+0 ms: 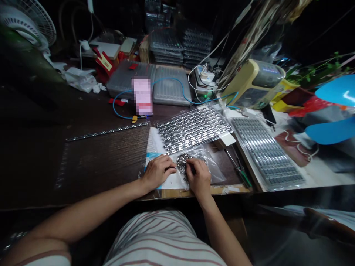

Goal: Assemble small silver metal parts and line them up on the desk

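A heap of small shiny metal parts (183, 161) lies on a clear plastic bag near the table's front edge. My right hand (199, 177) is over the heap's right side, thumb and fingers pinched together among the parts. Just left of the heap, my left hand (158, 171) rests on white and blue paper (169, 183), its fingers curled in and closed. Whatever either set of fingertips holds is too small or hidden to make out. Behind both hands, a clear tray (194, 129) carries rows of shiny metal strips.
At left lies a clear ribbed tray (105, 159) with one metal strip along its far edge. A green-handled screwdriver (244, 177) and another filled tray (266, 151) are at right. A phone (142, 96), blue cable, stacked trays (166, 46) and a fan (30, 22) stand behind.
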The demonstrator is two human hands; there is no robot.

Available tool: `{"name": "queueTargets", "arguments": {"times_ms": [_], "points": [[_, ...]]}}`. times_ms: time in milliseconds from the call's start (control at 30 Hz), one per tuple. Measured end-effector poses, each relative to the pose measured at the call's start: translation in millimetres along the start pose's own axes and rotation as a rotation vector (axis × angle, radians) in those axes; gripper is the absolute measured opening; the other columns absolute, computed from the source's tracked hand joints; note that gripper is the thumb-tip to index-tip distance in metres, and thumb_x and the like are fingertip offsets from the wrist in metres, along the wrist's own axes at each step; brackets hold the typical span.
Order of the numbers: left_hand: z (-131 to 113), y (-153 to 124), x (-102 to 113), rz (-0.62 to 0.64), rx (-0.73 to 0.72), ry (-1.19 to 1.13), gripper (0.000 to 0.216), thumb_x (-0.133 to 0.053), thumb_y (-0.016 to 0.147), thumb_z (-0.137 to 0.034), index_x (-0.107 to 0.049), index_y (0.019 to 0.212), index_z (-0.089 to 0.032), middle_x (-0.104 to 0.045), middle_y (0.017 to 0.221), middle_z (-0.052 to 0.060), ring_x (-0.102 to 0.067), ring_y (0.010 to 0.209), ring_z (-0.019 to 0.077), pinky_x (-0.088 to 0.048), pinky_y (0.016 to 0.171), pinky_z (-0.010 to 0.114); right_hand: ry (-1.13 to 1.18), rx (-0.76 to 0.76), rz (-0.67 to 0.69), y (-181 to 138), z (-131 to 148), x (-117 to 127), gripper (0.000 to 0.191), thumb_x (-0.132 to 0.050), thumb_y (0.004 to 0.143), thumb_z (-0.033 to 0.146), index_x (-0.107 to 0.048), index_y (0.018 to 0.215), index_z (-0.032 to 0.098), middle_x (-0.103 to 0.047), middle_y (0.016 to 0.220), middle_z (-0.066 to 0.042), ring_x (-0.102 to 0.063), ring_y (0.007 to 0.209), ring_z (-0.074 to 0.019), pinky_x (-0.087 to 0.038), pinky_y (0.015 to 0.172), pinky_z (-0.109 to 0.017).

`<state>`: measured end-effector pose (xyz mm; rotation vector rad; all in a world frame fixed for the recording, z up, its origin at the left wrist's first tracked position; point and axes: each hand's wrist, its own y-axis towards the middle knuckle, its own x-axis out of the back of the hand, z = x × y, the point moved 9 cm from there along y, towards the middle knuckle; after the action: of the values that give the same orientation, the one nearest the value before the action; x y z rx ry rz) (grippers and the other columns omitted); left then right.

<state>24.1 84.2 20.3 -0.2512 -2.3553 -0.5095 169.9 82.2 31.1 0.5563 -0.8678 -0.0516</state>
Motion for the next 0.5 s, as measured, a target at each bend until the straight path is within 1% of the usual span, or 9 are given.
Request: {"name": "queueTargets", "arguments": {"times_ms": [100, 167, 200, 267, 300, 367, 433, 500], "points": [[-3, -2, -3, 0.005, -0.005, -0.004, 0.007, -0.064, 0.082, -0.024, -0.069, 0.083, -0.018, -0.066, 0.082, 0.004, -0.059, 0.081, 0.0175, -0.046, 0.075, 0.031, 0.014, 0.019, -0.005, 0, 1, 1, 0.013, -0.052, 0.090, 0.020, -0.063, 0.095, 0.020, -0.065, 0.090, -0.005, -0.057, 0.085, -0.0184, -0.045, 0.077, -0.032], [-7, -2, -1, -0.007, -0.025, -0.035, 0.007, -0.064, 0.082, -0.023, -0.069, 0.083, -0.019, -0.066, 0.082, 0.004, -0.059, 0.081, 0.0171, -0.046, 0.075, 0.031, 0.018, 0.031, -0.013, 0, 2, 2, 0.015, -0.051, 0.091, 0.020, -0.065, 0.097, 0.021, -0.064, 0.090, -0.005, -0.057, 0.085, -0.0182, -0.046, 0.077, -0.032], [-8, 0, 3, -0.026, -0.037, -0.057, 0.007, -0.063, 0.083, -0.022, -0.069, 0.084, -0.019, -0.066, 0.083, 0.004, -0.059, 0.081, 0.0167, -0.046, 0.075, 0.030, 0.016, 0.032, -0.021, 0, 2, 4, 0.017, -0.050, 0.091, 0.021, -0.065, 0.098, 0.021, -0.064, 0.090, -0.005, -0.057, 0.085, -0.0181, -0.046, 0.076, -0.032], [-2, 8, 22, -0.108, -0.033, -0.088, 0.008, -0.062, 0.083, -0.021, -0.069, 0.085, -0.019, -0.066, 0.085, 0.004, -0.060, 0.082, 0.0159, -0.047, 0.075, 0.029, 0.015, 0.032, -0.034, 0, 2, 6, 0.019, -0.049, 0.092, 0.021, -0.065, 0.101, 0.022, -0.063, 0.090, -0.006, -0.057, 0.086, -0.0180, -0.046, 0.076, -0.032], [7, 15, 35, -0.161, -0.008, -0.083, 0.008, -0.062, 0.083, -0.021, -0.069, 0.086, -0.019, -0.066, 0.086, 0.004, -0.060, 0.081, 0.0156, -0.047, 0.074, 0.028, 0.019, 0.032, -0.037, 0, 3, 7, 0.019, -0.049, 0.092, 0.022, -0.065, 0.102, 0.022, -0.064, 0.090, -0.006, -0.057, 0.086, -0.0179, -0.046, 0.076, -0.032], [35, 29, 67, -0.263, 0.078, -0.017, 0.010, -0.064, 0.081, -0.023, -0.069, 0.088, -0.019, -0.065, 0.085, 0.003, -0.059, 0.077, 0.0153, -0.046, 0.072, 0.028, 0.030, 0.040, -0.023, 1, 5, 7, 0.014, -0.052, 0.091, 0.023, -0.065, 0.097, 0.022, -0.066, 0.089, -0.004, -0.059, 0.084, -0.0175, -0.045, 0.076, -0.032], [68, 42, 98, -0.323, 0.154, 0.105, 0.010, -0.064, 0.080, -0.024, -0.069, 0.085, -0.018, -0.064, 0.082, 0.003, -0.058, 0.073, 0.0156, -0.045, 0.068, 0.028, 0.038, 0.052, 0.006, 1, 9, 5, 0.009, -0.057, 0.089, 0.026, -0.065, 0.089, 0.022, -0.068, 0.085, -0.003, -0.060, 0.080, -0.0169, -0.044, 0.073, -0.031], [98, 49, 124, -0.361, 0.203, 0.226, 0.012, -0.064, 0.079, -0.026, -0.070, 0.082, -0.017, -0.063, 0.083, 0.004, -0.058, 0.076, 0.0171, -0.045, 0.072, 0.030, 0.036, 0.063, 0.036, 2, 14, 2, 0.010, -0.060, 0.088, 0.028, -0.065, 0.083, 0.022, -0.069, 0.082, -0.002, -0.060, 0.076, -0.0163, -0.042, 0.070, -0.030]]}}
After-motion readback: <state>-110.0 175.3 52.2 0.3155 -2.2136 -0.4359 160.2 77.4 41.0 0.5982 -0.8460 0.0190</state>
